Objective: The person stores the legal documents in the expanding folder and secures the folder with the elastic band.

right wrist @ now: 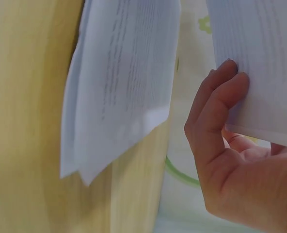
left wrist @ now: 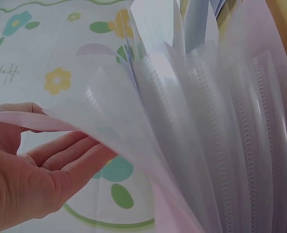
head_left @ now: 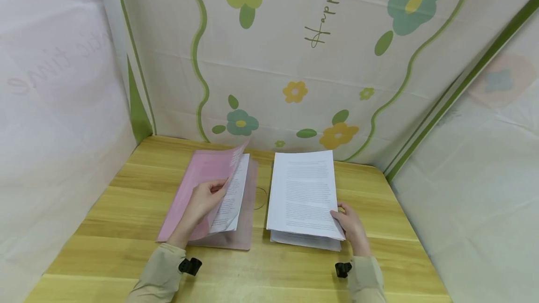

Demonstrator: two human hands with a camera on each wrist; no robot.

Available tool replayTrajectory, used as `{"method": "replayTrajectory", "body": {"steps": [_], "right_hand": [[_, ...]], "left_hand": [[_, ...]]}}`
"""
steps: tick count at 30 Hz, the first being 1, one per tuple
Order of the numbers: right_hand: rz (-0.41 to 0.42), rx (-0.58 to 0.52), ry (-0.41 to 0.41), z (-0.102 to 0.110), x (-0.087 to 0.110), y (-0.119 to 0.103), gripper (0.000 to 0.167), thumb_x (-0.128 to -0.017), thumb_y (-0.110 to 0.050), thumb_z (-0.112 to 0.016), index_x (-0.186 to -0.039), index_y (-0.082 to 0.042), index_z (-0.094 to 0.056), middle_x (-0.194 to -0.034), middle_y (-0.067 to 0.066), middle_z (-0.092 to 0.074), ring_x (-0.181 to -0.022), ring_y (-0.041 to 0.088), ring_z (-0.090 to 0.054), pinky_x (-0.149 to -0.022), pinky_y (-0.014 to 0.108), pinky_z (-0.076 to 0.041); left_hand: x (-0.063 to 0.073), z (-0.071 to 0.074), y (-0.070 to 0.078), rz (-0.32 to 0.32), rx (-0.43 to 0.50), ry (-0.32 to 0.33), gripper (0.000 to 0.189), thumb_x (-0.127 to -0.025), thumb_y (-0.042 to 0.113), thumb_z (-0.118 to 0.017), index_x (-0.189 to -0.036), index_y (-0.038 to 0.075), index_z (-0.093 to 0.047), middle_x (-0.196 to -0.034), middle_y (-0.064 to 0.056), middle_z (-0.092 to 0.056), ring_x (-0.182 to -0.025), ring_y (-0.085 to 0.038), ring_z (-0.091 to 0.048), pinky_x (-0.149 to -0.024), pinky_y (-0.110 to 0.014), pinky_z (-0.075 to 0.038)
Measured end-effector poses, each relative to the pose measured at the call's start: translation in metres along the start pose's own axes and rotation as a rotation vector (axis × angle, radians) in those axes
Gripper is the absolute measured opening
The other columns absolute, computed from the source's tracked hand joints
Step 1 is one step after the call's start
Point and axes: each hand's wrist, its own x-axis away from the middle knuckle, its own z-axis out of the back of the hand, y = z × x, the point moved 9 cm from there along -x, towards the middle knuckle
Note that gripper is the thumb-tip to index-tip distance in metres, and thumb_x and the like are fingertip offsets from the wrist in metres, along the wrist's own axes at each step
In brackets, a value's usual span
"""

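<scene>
A pink display book point(head_left: 202, 167) lies on the left with its front cover raised, and my left hand point(head_left: 205, 200) pinches the edge of that cover. In the left wrist view, clear plastic pockets point(left wrist: 206, 126) fan out beside the left hand point(left wrist: 32, 170). A printed sheet point(head_left: 236, 200) shows inside the book. On the right, my right hand point(head_left: 350, 223) grips the lower right edge of the upper printed papers point(head_left: 303, 191). These papers are lifted above other sheets point(head_left: 305, 240), which also show in the right wrist view, apart from the right hand point(right wrist: 231, 145).
Both paper stacks rest over a wood-patterned table point(head_left: 269, 275). A pale fabric wall point(head_left: 261, 60) with printed flowers stands behind it, and white fabric panels point(head_left: 476, 191) close in the sides. A thin dark ring point(head_left: 265, 198) shows on the table between book and papers.
</scene>
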Motion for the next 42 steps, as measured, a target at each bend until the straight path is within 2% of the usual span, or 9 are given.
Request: {"method": "replayTrajectory", "body": {"steps": [14, 23, 29, 33, 37, 42], "right_hand": [[0.010, -0.015, -0.016, -0.018, -0.005, -0.011, 0.042, -0.098, -0.008, -0.054, -0.136, 0.007, -0.043, -0.108, 0.021, -0.067, -0.072, 0.013, -0.063, -0.065, 0.029, -0.052], [0.024, -0.022, -0.043, -0.029, -0.007, -0.015, 0.037, -0.098, -0.008, -0.054, -0.131, 0.005, -0.047, -0.103, 0.017, -0.069, -0.071, 0.013, -0.063, -0.065, 0.029, -0.052], [0.021, -0.035, -0.050, -0.035, -0.009, -0.014, 0.034, -0.098, -0.008, -0.054, -0.130, 0.004, -0.048, -0.107, 0.018, -0.069, -0.073, 0.013, -0.064, -0.066, 0.029, -0.052], [0.022, -0.034, -0.054, -0.039, -0.010, -0.016, 0.035, -0.098, -0.009, -0.054, -0.131, 0.003, -0.049, -0.110, 0.020, -0.069, -0.073, 0.013, -0.064, -0.065, 0.028, -0.052], [0.025, -0.034, -0.052, -0.041, -0.011, -0.018, 0.033, -0.097, -0.008, -0.054, -0.129, 0.003, -0.051, -0.105, 0.018, -0.070, -0.069, 0.012, -0.063, -0.063, 0.028, -0.051], [0.037, -0.034, -0.054, -0.046, -0.012, -0.021, 0.031, -0.096, -0.006, -0.055, -0.125, 0.004, -0.053, -0.097, 0.014, -0.071, -0.066, 0.012, -0.063, -0.060, 0.028, -0.051]], "left_hand": [[-0.002, 0.002, 0.002, -0.018, 0.003, 0.001, 0.040, -0.093, 0.013, -0.059, -0.129, -0.002, -0.063, -0.120, -0.021, -0.071, -0.109, -0.029, -0.069, -0.090, -0.038, -0.057], [0.000, 0.003, 0.008, -0.045, 0.012, 0.019, 0.039, -0.091, 0.013, -0.059, -0.125, -0.005, -0.065, -0.113, -0.022, -0.073, -0.099, -0.024, -0.070, -0.081, -0.029, -0.057], [0.001, 0.003, 0.006, -0.024, 0.006, -0.001, 0.039, -0.093, 0.013, -0.059, -0.128, -0.002, -0.065, -0.117, -0.021, -0.072, -0.106, -0.028, -0.069, -0.087, -0.034, -0.057], [0.001, 0.003, 0.006, -0.029, 0.003, 0.009, 0.039, -0.093, 0.015, -0.059, -0.126, -0.002, -0.065, -0.115, -0.021, -0.073, -0.102, -0.026, -0.070, -0.085, -0.034, -0.057], [0.001, 0.004, 0.007, -0.050, -0.006, 0.029, 0.039, -0.091, 0.015, -0.059, -0.124, -0.004, -0.066, -0.112, -0.021, -0.074, -0.098, -0.023, -0.071, -0.081, -0.030, -0.057], [0.000, 0.002, 0.003, -0.028, 0.006, 0.010, 0.039, -0.092, 0.015, -0.060, -0.127, -0.002, -0.065, -0.116, -0.020, -0.073, -0.105, -0.027, -0.070, -0.085, -0.032, -0.057]]}}
